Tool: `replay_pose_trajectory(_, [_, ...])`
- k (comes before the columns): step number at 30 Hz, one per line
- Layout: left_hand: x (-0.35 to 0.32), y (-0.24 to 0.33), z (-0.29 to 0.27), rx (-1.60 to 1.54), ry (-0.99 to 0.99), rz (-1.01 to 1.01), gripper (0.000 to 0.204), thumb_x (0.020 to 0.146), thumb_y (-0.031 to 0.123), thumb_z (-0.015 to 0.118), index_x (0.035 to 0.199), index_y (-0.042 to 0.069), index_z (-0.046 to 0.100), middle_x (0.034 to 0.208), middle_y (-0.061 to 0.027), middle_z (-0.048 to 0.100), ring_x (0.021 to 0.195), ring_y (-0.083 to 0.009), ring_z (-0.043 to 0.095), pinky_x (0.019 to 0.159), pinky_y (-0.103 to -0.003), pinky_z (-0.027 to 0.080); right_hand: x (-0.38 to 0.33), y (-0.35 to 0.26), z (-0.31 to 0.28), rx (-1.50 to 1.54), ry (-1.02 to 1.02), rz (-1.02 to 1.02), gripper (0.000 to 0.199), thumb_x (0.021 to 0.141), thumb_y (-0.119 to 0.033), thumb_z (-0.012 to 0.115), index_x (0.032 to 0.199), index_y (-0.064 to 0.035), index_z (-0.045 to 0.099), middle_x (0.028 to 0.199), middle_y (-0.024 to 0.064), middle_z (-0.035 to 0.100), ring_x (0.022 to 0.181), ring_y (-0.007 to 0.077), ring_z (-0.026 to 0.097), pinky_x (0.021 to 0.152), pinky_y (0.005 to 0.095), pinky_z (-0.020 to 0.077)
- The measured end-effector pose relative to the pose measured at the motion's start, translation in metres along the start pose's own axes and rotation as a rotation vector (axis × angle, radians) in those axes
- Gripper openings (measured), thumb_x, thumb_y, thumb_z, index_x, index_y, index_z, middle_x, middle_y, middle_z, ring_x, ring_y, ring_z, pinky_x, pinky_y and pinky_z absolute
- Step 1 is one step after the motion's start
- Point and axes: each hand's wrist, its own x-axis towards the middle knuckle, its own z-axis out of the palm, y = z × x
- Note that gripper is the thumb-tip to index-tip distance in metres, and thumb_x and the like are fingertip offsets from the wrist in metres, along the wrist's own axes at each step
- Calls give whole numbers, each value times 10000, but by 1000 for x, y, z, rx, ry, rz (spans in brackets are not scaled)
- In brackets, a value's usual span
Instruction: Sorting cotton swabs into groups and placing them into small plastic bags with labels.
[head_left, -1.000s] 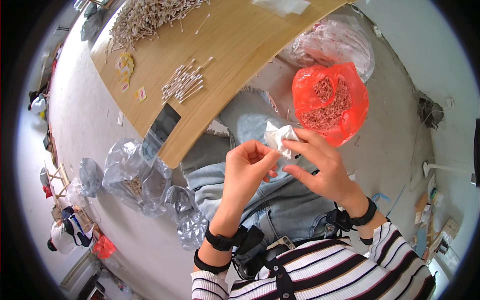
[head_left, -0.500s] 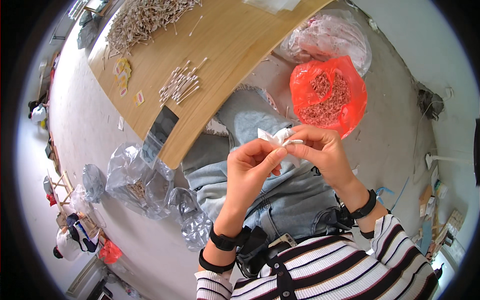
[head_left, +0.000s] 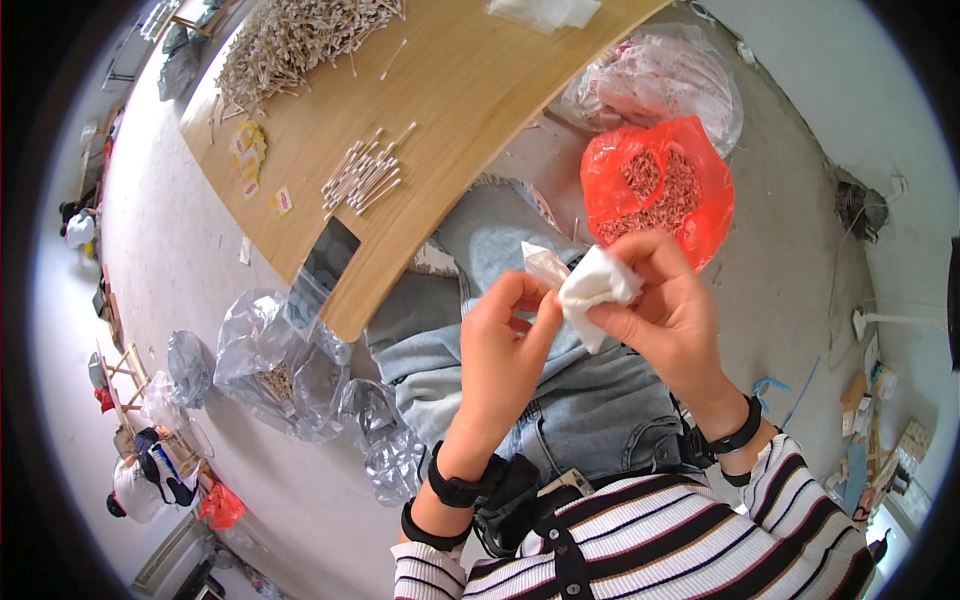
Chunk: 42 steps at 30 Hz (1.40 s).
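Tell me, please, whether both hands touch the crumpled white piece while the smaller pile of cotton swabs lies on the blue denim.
Not quite: the smaller pile of cotton swabs lies on the wooden table, not the blue denim, as the head view shows. The left hand and right hand do touch the crumpled white piece.
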Motion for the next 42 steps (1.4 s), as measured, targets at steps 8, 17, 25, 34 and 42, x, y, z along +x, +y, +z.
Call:
replay_pose_trajectory(8, [-5,13,-3,446,-104,403,207,755,-47,665,947,9,612,880,-102,599,776,-282,606,663,-342,490,3,18,-15,-154,-141,90,197,815,3,748,956,-34,616,982,-6,623,932,67,570,865,260,492])
replay_pose_trajectory(17, [-7,19,1,301,-133,305,110,836,20,666,915,11,591,833,-120,568,743,-290,600,646,-369,469,5,17,-16,-553,-39,-180,210,773,69,678,921,-31,567,887,51,578,803,170,585,736,308,477])
replay_pose_trajectory(25, [-12,24,15,254,-172,376,65,872,-12,628,877,-22,564,814,-109,539,728,-228,552,696,-305,455,16,24,-15,-494,92,32,248,764,76,661,850,-49,465,806,36,537,744,129,578,650,319,464])
replay_pose_trajectory(34, [-4,13,14,312,-168,274,89,883,43,646,935,-6,593,901,-137,588,799,-289,607,743,-347,483,11,31,-34,-177,-68,164,164,864,-32,685,1018,-15,631,970,13,625,864,79,609,775,237,510])
replay_pose_trajectory(42, [1,11,9,267,-199,209,110,853,41,689,933,8,622,894,-110,581,830,-240,566,766,-324,465,11,25,-37,-229,-115,157,147,878,-92,704,973,-18,621,905,6,638,790,80,604,705,237,495])
